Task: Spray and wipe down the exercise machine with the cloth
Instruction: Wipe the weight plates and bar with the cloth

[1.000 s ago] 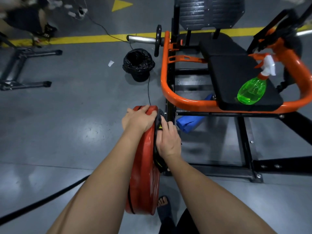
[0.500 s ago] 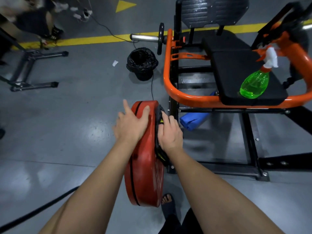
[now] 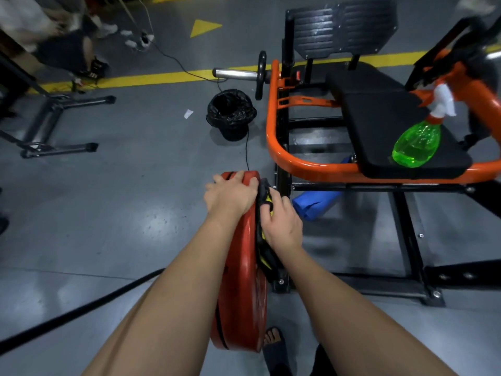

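Note:
A red weight plate (image 3: 241, 280) stands on edge at the near left corner of the orange and black exercise machine (image 3: 282, 147). My left hand (image 3: 230, 196) grips the plate's top rim. Pressed against the plate's right face is a dark cloth with yellow marks (image 3: 263, 240), and my right hand (image 3: 282, 221) holds it there. A green spray bottle (image 3: 414, 142) with a white trigger lies tilted on the machine's black seat pad (image 3: 379, 123), well to the right of both hands.
A black lined bin (image 3: 230, 112) stands on the grey floor beside the machine, with a thin cable running past it. A blue roll (image 3: 314, 204) lies under the frame. A metal stand (image 3: 54, 123) and another person's legs are at far left. A black hose (image 3: 67, 310) crosses the floor.
My left hand has closed down onto the plate's top rim from a raised, spread position. My right hand with the cloth stays against the plate's right face.

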`<state>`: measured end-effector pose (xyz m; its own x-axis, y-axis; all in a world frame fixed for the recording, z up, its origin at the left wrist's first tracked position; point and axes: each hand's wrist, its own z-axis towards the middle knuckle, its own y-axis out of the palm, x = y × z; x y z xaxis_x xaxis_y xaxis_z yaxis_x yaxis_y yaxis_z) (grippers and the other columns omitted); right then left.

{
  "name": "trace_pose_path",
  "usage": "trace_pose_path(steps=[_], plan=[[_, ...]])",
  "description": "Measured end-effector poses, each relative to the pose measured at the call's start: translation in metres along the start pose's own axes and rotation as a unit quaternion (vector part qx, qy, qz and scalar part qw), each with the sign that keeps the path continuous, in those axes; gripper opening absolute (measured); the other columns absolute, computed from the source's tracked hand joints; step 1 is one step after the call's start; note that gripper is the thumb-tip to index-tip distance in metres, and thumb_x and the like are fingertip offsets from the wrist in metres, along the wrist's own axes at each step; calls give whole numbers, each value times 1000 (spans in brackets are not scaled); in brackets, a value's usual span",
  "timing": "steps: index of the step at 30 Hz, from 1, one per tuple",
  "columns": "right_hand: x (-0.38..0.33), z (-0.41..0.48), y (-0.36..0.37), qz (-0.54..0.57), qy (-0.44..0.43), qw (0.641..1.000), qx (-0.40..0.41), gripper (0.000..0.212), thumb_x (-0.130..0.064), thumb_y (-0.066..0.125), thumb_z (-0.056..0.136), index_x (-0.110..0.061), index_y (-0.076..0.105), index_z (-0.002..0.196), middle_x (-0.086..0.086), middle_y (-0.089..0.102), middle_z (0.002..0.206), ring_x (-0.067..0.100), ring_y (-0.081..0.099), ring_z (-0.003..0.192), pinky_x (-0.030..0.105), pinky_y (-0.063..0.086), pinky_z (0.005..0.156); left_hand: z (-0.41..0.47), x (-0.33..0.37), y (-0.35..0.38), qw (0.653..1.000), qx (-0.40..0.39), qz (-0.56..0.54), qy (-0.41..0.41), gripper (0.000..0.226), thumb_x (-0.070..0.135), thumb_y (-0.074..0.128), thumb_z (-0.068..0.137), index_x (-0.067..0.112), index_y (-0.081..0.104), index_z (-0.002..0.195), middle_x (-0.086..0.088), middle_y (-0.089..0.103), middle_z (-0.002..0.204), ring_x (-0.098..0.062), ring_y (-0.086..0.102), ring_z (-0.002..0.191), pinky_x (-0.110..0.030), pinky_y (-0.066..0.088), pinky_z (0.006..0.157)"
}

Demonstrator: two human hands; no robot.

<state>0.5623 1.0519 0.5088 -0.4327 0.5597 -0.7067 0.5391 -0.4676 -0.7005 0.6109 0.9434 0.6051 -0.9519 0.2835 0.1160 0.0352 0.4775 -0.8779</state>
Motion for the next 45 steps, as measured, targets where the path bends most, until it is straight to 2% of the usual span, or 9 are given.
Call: trace_pose_path(steps=[8, 16, 20, 23, 28, 31, 36, 42, 45], plan=[[-3, 1, -5, 11, 16, 1000, -14, 34, -28, 49, 97, -21, 55, 130, 9, 60, 118, 35, 59, 112, 44, 45, 86, -34, -17, 16, 995, 86, -31, 34, 60, 68, 32, 99, 46, 37, 155, -12, 44, 143, -35, 42, 130, -46, 42, 102], [3, -40, -12, 37, -133, 986, 90, 45, -28, 47, 81, -8, 63, 118, 13, 63, 100, 36, 62, 96, 41, 51, 80, -29, -17, 17, 995, 90, -29, 39, 59, 67, 28, 102, 44, 38, 155, -14, 44, 144, -36, 43, 130, -46, 41, 103], [-2, 0, -6, 78, -38, 996, 22, 43, -22, 49, 91, -13, 57, 133, 14, 61, 116, 35, 57, 109, 43, 45, 89, -28, -18, 20, 994, 99, -33, 39, 58, 66, 28, 101, 46, 38, 155, -14, 45, 144, -35, 43, 129, -46, 41, 103], [-8, 16, -3, 103, 6, 995, 11, 37, -19, 51, 95, -16, 57, 131, 13, 62, 118, 36, 58, 109, 44, 45, 90, -29, -20, 21, 993, 103, -33, 36, 58, 66, 30, 100, 46, 38, 154, -13, 46, 142, -35, 44, 129, -45, 40, 102], [-9, -41, -8, 122, -74, 983, 112, 43, -27, 44, 83, -9, 66, 115, 9, 67, 106, 25, 56, 99, 39, 43, 83, -32, -20, 20, 993, 107, -36, 35, 57, 65, 29, 101, 46, 39, 154, -13, 46, 142, -34, 44, 128, -45, 40, 102], [-5, -32, -6, 112, -78, 986, 94, 46, -29, 43, 85, -9, 65, 120, 10, 67, 108, 27, 57, 101, 39, 43, 83, -35, -20, 21, 993, 111, -32, 36, 57, 65, 28, 101, 47, 37, 155, -14, 44, 146, -34, 43, 130, -45, 40, 103], [-8, 22, -2, 111, 24, 993, 16, 39, -24, 47, 98, -17, 57, 135, 14, 63, 125, 36, 58, 114, 42, 43, 91, -39, -21, 20, 992, 117, -38, 34, 57, 67, 31, 100, 48, 39, 153, -13, 45, 147, -33, 43, 132, -45, 40, 104], [2, -41, -6, 126, -83, 986, 76, 49, -29, 42, 86, -8, 64, 124, 10, 66, 112, 28, 59, 104, 38, 47, 88, -38, -20, 21, 992, 115, -33, 35, 57, 66, 29, 101, 48, 38, 154, -13, 45, 147, -33, 44, 131, -44, 41, 103], [-2, -1, -2, 107, -35, 993, 38, 50, -34, 39, 90, -14, 60, 131, 11, 65, 117, 31, 59, 107, 41, 45, 89, -38, -21, 22, 991, 122, -33, 34, 57, 66, 30, 100, 48, 39, 154, -14, 45, 147, -34, 45, 130, -45, 40, 103]])
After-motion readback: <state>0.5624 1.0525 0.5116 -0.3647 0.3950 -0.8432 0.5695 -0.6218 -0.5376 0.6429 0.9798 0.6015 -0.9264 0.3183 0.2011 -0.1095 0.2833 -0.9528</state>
